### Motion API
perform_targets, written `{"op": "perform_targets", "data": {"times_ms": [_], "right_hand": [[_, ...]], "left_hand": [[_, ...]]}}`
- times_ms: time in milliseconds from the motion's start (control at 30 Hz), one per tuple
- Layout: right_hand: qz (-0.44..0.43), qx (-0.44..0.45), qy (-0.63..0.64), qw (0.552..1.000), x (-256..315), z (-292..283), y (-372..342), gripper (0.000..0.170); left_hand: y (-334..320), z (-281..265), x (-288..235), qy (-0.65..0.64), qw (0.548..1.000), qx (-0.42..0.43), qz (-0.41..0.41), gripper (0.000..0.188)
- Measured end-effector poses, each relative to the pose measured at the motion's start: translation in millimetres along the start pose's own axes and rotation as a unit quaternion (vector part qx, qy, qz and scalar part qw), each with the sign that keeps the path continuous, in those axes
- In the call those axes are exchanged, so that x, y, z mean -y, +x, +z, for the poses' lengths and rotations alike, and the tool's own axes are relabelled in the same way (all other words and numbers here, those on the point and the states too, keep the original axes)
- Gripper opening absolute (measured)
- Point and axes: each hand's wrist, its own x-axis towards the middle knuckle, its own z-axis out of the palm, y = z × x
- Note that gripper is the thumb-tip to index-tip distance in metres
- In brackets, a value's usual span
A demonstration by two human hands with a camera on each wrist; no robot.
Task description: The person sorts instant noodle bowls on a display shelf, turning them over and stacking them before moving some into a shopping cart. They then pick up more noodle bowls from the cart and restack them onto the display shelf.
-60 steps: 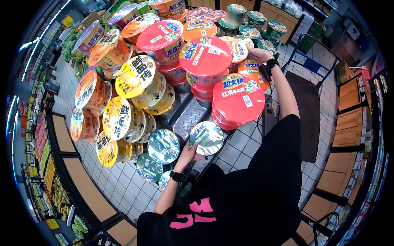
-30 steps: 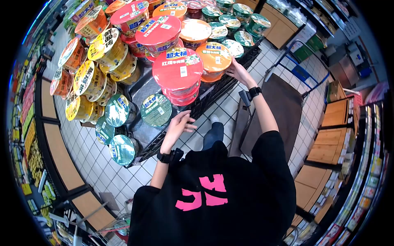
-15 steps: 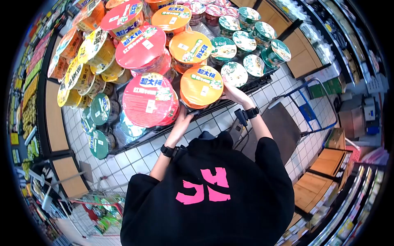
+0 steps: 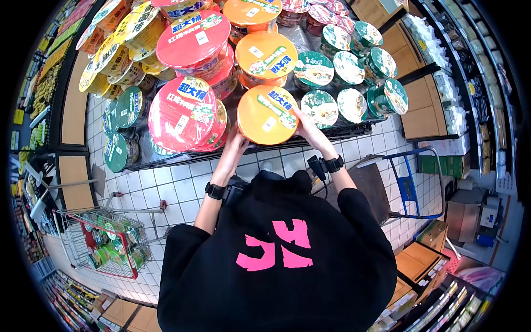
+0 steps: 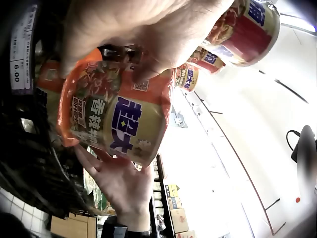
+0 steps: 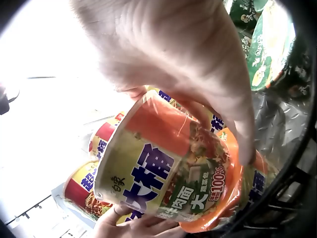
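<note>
An orange-lidded instant noodle tub (image 4: pixel 268 115) stands at the display's front edge, between both hands. My left hand (image 4: pixel 237 143) grips its left side, with the thumb against the printed wall in the left wrist view. From the right, my right hand (image 4: pixel 311 131) curls round the same tub; the right wrist view shows its fingers reaching down to the orange rim below. Clear film wraps the tub. A red-lidded tub (image 4: pixel 182 113) stands close by the left hand, and green-and-white noodle tubs (image 4: pixel 319 108) are just right of the right hand.
Another orange tub (image 4: pixel 266 55) stands behind, with yellow tubs (image 4: pixel 135 27) at the back left. A black crate edge (image 4: pixel 182 159) runs along the front. On the tiled floor are a shopping cart (image 4: pixel 108 243) and a blue-handled platform trolley (image 4: pixel 408 188).
My left hand has left a green-lidded tub and moved right to the orange one. The right hand has stayed at the orange tubs. The head view has swung rightward, bringing in the cart.
</note>
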Motion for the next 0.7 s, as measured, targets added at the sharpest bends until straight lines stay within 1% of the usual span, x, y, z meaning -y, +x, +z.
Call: {"op": "perform_targets", "data": {"times_ms": [67,100,167,233,300,333,400,467,500,567,633,700], "right_hand": [[-0.001,-0.013,0.013,1.0,0.7,0.6,-4.1,0.054],[-0.004,-0.028,0.021,0.999,7.1,4.6,-10.5,0.053],[-0.005,-0.032,0.038,0.999,3.3,-1.9,-9.0,0.052],[-0.009,-0.051,0.017,0.998,9.7,1.7,-15.4,0.051],[-0.007,-0.049,0.009,0.999,13.8,-1.4,-17.4,0.051],[-0.021,-0.036,-0.011,0.999,14.2,-3.2,-17.1,0.051],[-0.034,-0.021,-0.032,0.999,14.4,-5.8,-15.8,0.051],[-0.071,-0.03,-0.073,0.994,12.8,-8.3,-16.2,0.052],[-0.069,-0.029,-0.073,0.995,16.1,-8.6,-18.3,0.052],[0.004,-0.009,-0.025,1.0,28.1,-8.1,-20.3,0.048],[-0.009,-0.02,-0.006,1.0,24.1,-11.8,-17.0,0.048],[-0.005,-0.029,0.009,1.0,26.8,-16.3,-16.9,0.049]], "left_hand": [[-6.7,27.3,-15.6,0.026,0.998,-0.047,0.024,0.054],[-5.5,30.1,-16.9,0.024,0.998,-0.049,0.026,0.054],[-5.1,34.6,-16.2,0.036,0.998,-0.051,0.014,0.062],[-10.4,44.6,-21.8,0.025,0.999,-0.046,0.008,0.061],[-15.1,57.2,-36.0,0.011,0.999,-0.03,0.003,0.06],[-19.2,66.8,-44.9,0.04,0.998,-0.044,-0.015,0.064],[-22.7,72.8,-47.7,0.034,0.998,-0.038,-0.026,0.065],[-22.0,76.1,-49.6,0.015,0.999,-0.029,-0.03,0.069],[-22.7,79.9,-51.4,0.014,0.999,-0.031,-0.031,0.069],[-21.0,90.2,-55.1,0.109,0.994,-0.012,-0.028,0.071],[-15.5,95.1,-54.3,0.09,0.995,-0.028,-0.03,0.072],[-12.7,100.7,-57.9,0.082,0.996,0.002,-0.032,0.073]]}}
